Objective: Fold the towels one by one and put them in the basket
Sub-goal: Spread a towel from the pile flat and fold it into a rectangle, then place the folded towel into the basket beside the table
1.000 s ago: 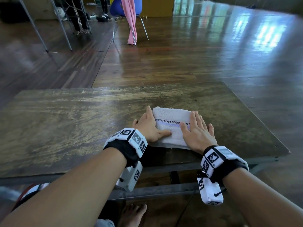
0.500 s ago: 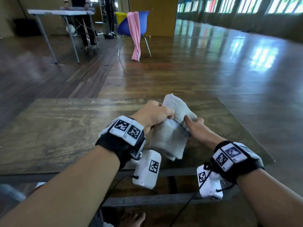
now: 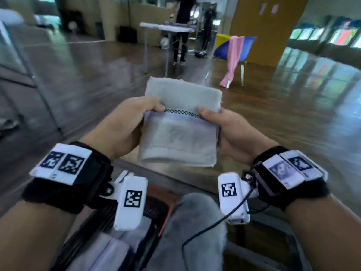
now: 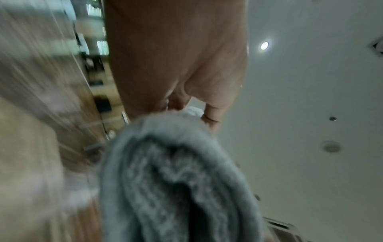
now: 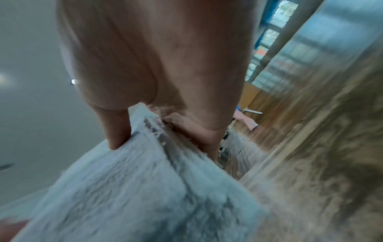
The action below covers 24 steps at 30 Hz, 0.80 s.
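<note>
A folded white towel [image 3: 180, 126] with a black checkered band is held up in the air in front of me, clear of the table. My left hand [image 3: 134, 118] grips its left edge, thumb on top near the band. My right hand [image 3: 218, 122] grips the right edge the same way. The left wrist view shows the towel's folded layers [image 4: 176, 180] edge-on below the left hand [image 4: 186, 106]. In the right wrist view the thumb of my right hand [image 5: 132, 131] presses on the towel [image 5: 145, 188]. A dark slatted basket [image 3: 125, 227] with an orange rim sits low at the bottom, holding white cloth.
My grey-clad knee [image 3: 195, 222] is at the bottom centre beside the basket. The table edge [image 3: 195, 184] runs below the towel. Far back stand a folding table [image 3: 166, 28] and a blue chair [image 3: 234, 47] draped with pink cloth. The frames are motion-blurred.
The towel lay flat on the table under both palms, was then picked up, and is now held level in the air by both hands. My view has swung left toward the basket.
</note>
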{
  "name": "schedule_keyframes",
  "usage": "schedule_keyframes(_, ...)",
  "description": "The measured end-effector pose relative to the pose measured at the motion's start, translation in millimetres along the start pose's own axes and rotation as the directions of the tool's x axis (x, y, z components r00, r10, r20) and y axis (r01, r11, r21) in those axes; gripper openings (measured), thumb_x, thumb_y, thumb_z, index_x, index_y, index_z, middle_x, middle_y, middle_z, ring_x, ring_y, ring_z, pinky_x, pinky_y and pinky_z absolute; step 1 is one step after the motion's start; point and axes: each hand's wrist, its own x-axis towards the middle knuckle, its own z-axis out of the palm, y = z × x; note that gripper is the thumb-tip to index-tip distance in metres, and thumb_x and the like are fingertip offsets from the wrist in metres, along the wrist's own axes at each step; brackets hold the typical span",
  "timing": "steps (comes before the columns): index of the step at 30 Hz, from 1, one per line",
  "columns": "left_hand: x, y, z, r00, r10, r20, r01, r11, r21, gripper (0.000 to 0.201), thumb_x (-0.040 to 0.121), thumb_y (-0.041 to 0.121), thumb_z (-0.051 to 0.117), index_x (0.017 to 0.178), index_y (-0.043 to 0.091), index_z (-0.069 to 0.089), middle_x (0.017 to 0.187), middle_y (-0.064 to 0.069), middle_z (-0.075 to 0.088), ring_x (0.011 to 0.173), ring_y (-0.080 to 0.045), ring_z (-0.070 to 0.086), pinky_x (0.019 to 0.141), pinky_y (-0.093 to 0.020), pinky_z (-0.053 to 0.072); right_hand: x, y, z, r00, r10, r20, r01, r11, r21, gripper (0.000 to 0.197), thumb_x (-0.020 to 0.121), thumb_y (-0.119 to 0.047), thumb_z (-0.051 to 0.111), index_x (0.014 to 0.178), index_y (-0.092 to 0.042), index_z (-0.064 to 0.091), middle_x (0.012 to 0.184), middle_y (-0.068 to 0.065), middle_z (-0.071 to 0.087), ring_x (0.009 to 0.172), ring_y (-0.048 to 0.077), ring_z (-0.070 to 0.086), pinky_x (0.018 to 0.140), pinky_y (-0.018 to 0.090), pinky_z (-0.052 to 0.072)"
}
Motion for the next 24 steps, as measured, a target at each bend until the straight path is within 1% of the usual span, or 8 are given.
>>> schedule_keyframes(2,-19,-17,-45,0.986,0.031,-0.164,-0.031,1.0,0.0,0.015,0.089,0.011,0.051,0.099,0.012,0.063,0.081,-0.014,0.054,0.062,-0.028,0.047,0.055,-0.034,0.04,20,5,45,0.998,0.028,0.064,-0.021,0.994,-0.105,0.032,0.099,-0.018,0.06,0.123,0.003,0.063,0.124,0.024,0.067,0.104,0.037,0.069,0.095,0.051,0.056)
schedule_keyframes(4,-37,-45,-86,0.954,0.007,-0.3,-0.017,0.999,-0.03,0.016,0.09,0.006,0.051,0.1,0.012,0.063,0.081,-0.009,0.058,0.057,-0.017,0.053,0.047,-0.023,0.042,38,21,91,0.987,0.097,0.131,-0.059,0.963,-0.262,0.024,0.097,-0.02,0.065,0.114,-0.002,0.068,0.116,0.017,0.071,0.092,0.028,0.072,0.089,0.043,0.059)
schedule_keyframes(6,-54,-82,-121,0.922,-0.061,-0.382,0.026,0.995,-0.096,0.025,0.091,0.001,0.052,0.113,0.007,0.062,0.091,-0.009,0.066,0.067,-0.015,0.062,0.054,-0.024,0.049,52,49,131,0.966,0.188,0.176,-0.109,0.918,-0.382,0.029,0.093,-0.023,0.069,0.116,-0.006,0.068,0.116,0.015,0.072,0.102,0.033,0.07,0.096,0.051,0.055)
schedule_keyframes(9,-74,-147,-162,0.845,-0.158,-0.51,0.109,0.986,-0.124,0.022,0.09,0.002,0.059,0.11,0.011,0.066,0.09,-0.001,0.075,0.072,-0.013,0.068,0.057,-0.023,0.053,73,108,180,0.939,0.271,0.214,-0.105,0.815,-0.569,0.03,0.088,-0.021,0.07,0.111,-0.006,0.062,0.116,0.018,0.068,0.105,0.037,0.067,0.095,0.055,0.055)
schedule_keyframes(13,-78,-239,-191,0.673,-0.272,-0.688,0.235,0.96,-0.15,0.033,0.086,0.002,0.067,0.117,0.007,0.057,0.096,-0.008,0.075,0.082,-0.019,0.071,0.075,-0.039,0.059,92,189,209,0.879,0.437,0.188,-0.188,0.681,-0.708,0.077,0.091,-0.02,0.066,0.149,0.003,0.02,0.123,0.018,0.058,0.098,0.028,0.063,0.077,0.043,0.056)
schedule_keyframes(17,-63,-313,-188,0.57,-0.411,-0.711,0.414,0.892,-0.184,0.063,0.082,0.007,0.072,0.121,0.015,0.023,0.115,-0.017,0.058,0.097,-0.03,0.063,0.088,-0.05,0.056,106,262,205,0.847,0.526,0.07,-0.273,0.545,-0.793,0.083,0.094,-0.014,0.064,0.153,-0.001,0.006,0.139,0.021,0.051,0.121,0.036,0.057,0.091,0.04,0.05)
schedule_keyframes(20,-44,-357,-175,0.544,-0.488,-0.682,0.5,0.842,-0.203,0.047,0.083,0.0,0.068,0.118,0.008,0.038,0.096,-0.012,0.057,0.073,-0.022,0.058,0.056,-0.022,0.054,117,305,195,0.827,0.562,-0.002,-0.304,0.445,-0.842,0.074,0.096,-0.012,0.063,0.151,0.0,0.015,0.141,0.026,0.05,0.121,0.039,0.057,0.082,0.037,0.046)
schedule_keyframes(24,-14,-396,-165,0.526,-0.589,-0.613,0.572,0.779,-0.257,0.023,0.084,-0.004,0.062,0.104,0.007,0.06,0.096,-0.019,0.064,0.073,-0.021,0.057,0.061,-0.028,0.049,130,349,175,0.808,0.589,-0.013,-0.301,0.393,-0.869,0.061,0.097,-0.011,0.06,0.147,-0.001,0.026,0.14,0.024,0.05,0.119,0.04,0.057,0.089,0.042,0.049)
